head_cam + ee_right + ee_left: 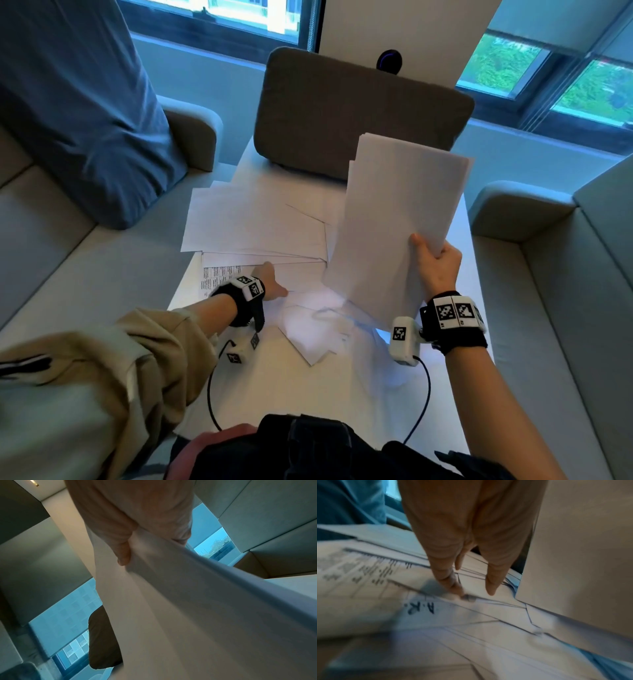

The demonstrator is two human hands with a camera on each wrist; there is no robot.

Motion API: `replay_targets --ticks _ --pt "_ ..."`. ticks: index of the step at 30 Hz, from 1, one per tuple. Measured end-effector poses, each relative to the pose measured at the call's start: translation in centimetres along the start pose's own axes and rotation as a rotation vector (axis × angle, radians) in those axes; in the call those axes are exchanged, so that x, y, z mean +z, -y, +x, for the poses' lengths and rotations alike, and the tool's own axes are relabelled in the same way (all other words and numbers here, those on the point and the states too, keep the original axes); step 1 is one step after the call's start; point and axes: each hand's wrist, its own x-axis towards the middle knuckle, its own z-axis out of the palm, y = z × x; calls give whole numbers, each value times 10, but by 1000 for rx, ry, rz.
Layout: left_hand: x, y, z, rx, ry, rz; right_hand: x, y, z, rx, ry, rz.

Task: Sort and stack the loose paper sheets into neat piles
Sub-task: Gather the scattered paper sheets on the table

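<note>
My right hand (433, 263) grips a stack of white sheets (397, 219) by its lower right edge and holds it upright and tilted above the white table (308, 394); in the right wrist view the thumb (123, 553) presses on that stack (188, 608). Loose sheets (253, 219) lie fanned and overlapping across the table's middle. A printed sheet (219, 277) lies at the left edge. My left hand (272, 284) reaches over the loose sheets with straight fingers (452, 584), their tips touching the paper (471, 615) beside the printed sheet (359, 572).
A brown cushion (359, 113) stands at the table's far end. Grey sofas flank the table, with a blue pillow (78, 102) on the left one. Black cables (421, 404) hang from the wrist cameras over the near table edge.
</note>
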Motion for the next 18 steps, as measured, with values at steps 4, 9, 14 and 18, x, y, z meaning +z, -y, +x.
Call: replay_targets --ticks 4,9,14,18 --pt "5 -5 3 -74 -51 -216 1 -4 -4 26 -4 21" --pt "13 -10 -2 134 -61 -413 -1 -8 -4 39 -3 41" --pt "-3 -16 -10 272 -243 -38 -6 -8 -1 33 -25 67" --pt "-11 -19 -11 292 -266 149 -10 -6 2 12 -28 74"
